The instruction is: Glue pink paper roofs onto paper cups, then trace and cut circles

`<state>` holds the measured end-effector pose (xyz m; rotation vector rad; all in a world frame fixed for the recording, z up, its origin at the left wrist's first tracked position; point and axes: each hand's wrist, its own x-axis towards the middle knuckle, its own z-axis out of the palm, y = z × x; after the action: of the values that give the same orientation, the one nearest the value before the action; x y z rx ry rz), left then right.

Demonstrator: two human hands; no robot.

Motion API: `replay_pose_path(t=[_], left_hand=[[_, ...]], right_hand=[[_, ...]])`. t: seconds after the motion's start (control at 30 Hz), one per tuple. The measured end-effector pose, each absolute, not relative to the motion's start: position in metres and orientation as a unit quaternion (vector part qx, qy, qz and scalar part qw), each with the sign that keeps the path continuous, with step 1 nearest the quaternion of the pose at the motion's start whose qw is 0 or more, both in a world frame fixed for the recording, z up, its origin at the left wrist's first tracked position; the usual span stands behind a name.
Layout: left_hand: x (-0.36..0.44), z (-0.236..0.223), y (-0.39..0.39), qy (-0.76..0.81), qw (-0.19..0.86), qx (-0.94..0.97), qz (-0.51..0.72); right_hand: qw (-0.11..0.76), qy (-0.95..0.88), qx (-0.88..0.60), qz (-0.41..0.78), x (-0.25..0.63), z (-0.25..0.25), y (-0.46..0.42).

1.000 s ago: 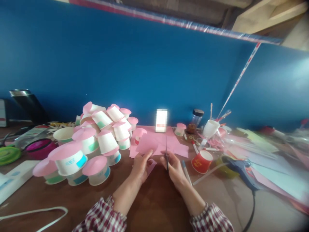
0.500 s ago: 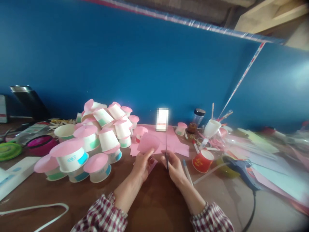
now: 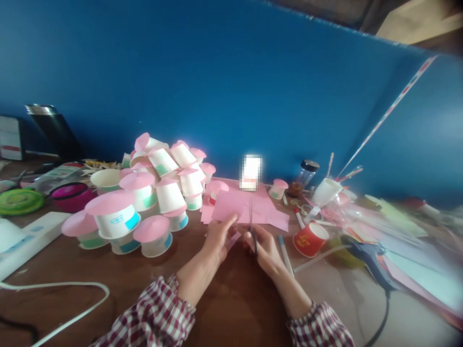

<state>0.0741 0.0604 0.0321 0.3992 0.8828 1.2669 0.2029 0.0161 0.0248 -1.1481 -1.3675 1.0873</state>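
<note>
My left hand (image 3: 219, 235) pinches a piece of pink paper (image 3: 228, 206) just above the brown table (image 3: 231, 308). Right beside it, my right hand (image 3: 263, 245) grips a pair of scissors (image 3: 252, 222) whose blades stand upright against the paper's right edge. More pink sheets (image 3: 269, 212) lie flat behind both hands. Both sleeves are red-and-white plaid.
A heap of white paper cups with pink lids (image 3: 152, 193) sits to the left. A red cup (image 3: 310, 239), a pen (image 3: 286, 248), a blue glue gun (image 3: 365, 250), a jar (image 3: 304, 176) and loose coloured sheets (image 3: 408, 250) lie right. A white cable (image 3: 68, 308), green lid (image 3: 20, 200) and magenta bowl (image 3: 72, 195) are left.
The view has tilted down and shifted, so everything sits slightly right and higher. My hands stay on the paper and scissors, and the paper has turned a little in my left hand.
</note>
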Motion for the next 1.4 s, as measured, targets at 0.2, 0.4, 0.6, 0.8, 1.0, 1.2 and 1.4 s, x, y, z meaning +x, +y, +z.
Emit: replay_pose_path(t=[0.2,0.4,0.6,0.8,1.0,1.2,1.4], left_hand=[[0.077,0.029,0.059,0.387,0.708,0.190,0.560],[0.079,0.029,0.054,0.384,0.717,0.191,0.550],[0.080,0.032,0.051,0.379,0.726,0.189,0.541],[0.082,0.032,0.050,0.375,0.729,0.184,0.542],[0.084,0.031,0.047,0.367,0.736,0.194,0.535],[0.085,0.028,0.047,0.363,0.735,0.203,0.535],[0.085,0.029,0.046,0.366,0.731,0.207,0.538]], right_hand=[[0.494,-0.566,-0.474,0.459,0.202,0.026,0.015],[0.499,-0.567,-0.473,0.454,0.200,0.026,0.016],[0.501,-0.570,-0.471,0.449,0.199,0.021,0.018],[0.506,-0.570,-0.469,0.445,0.200,0.017,0.020],[0.507,-0.575,-0.465,0.442,0.200,0.015,0.021],[0.507,-0.577,-0.470,0.435,0.200,0.015,0.021],[0.502,-0.579,-0.476,0.431,0.201,0.013,0.021]])
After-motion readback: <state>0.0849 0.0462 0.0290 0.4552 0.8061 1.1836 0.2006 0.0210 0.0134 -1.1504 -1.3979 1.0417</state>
